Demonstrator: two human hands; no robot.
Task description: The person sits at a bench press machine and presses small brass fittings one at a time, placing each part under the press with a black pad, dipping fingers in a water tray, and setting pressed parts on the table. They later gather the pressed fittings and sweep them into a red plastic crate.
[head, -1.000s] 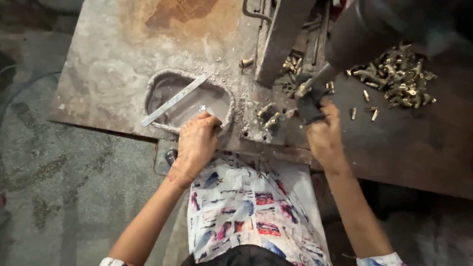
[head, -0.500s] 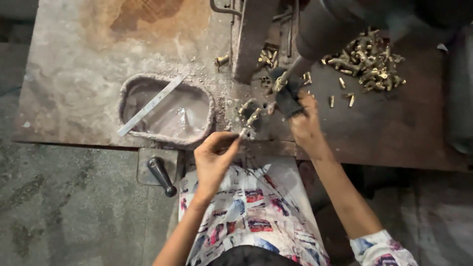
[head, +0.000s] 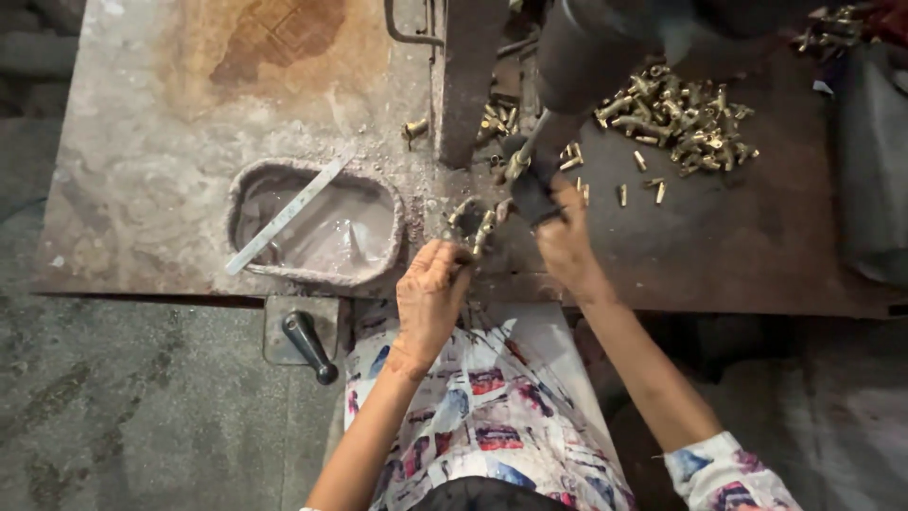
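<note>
While my left hand [head: 430, 298] curls at the near edge of the metal table [head: 170, 189], its fingertips pinch into a small cluster of brass fittings [head: 470, 225] lying just at one o'clock from the knuckles; I cannot tell whether one piece is already caught between the fingers. My right hand [head: 565, 241] sits just beside it at three o'clock, closed around the dark handle [head: 532, 185] of a lever that runs up toward eleven o'clock into the machine [head: 586, 47]. The cluster lies between my two hands, touching the left and a little apart from the right, so the left is the nearer one. The fittings' long axes point roughly toward twelve to one o'clock. Farther out, at two o'clock from the right hand, a large heap of brass parts [head: 676, 109] is spread on the table. At nine o'clock from my left hand an oval tray [head: 312, 222] holds cloudy liquid with a flat strip [head: 288, 213] leaning across it.
</note>
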